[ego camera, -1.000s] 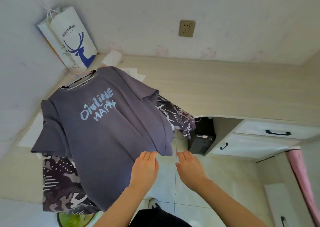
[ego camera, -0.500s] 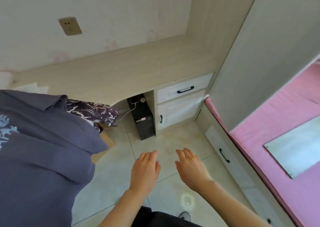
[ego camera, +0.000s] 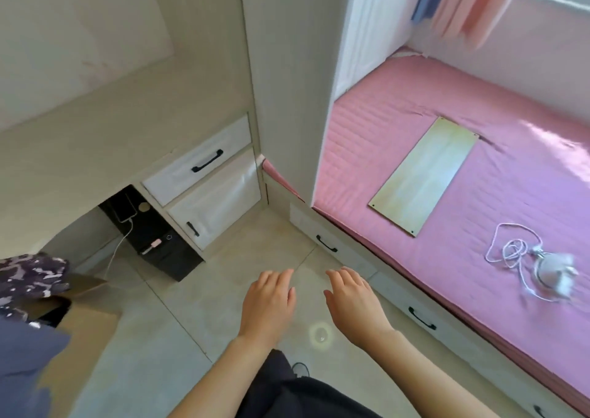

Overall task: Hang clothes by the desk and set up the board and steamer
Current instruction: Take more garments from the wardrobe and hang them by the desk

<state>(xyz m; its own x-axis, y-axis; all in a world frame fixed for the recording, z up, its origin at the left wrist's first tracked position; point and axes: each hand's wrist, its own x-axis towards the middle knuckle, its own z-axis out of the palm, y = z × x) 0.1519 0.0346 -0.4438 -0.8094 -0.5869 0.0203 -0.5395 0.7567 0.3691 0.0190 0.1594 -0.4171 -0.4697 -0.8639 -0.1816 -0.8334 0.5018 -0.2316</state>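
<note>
Pink bed (ego camera: 399, 98) bears board (ego camera: 424, 175) — steamer (ego camera: 550, 271) lies near.

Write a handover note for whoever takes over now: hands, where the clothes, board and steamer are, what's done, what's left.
Left hand and right hand: both open, empty, over the floor.
Grey shirt and patterned garment: at the left edge, by the desk; hanging looks done.
Board and steamer with its coiled cord: lying on the pink bed, apart, untouched.
Left: set up board and steamer.
</note>
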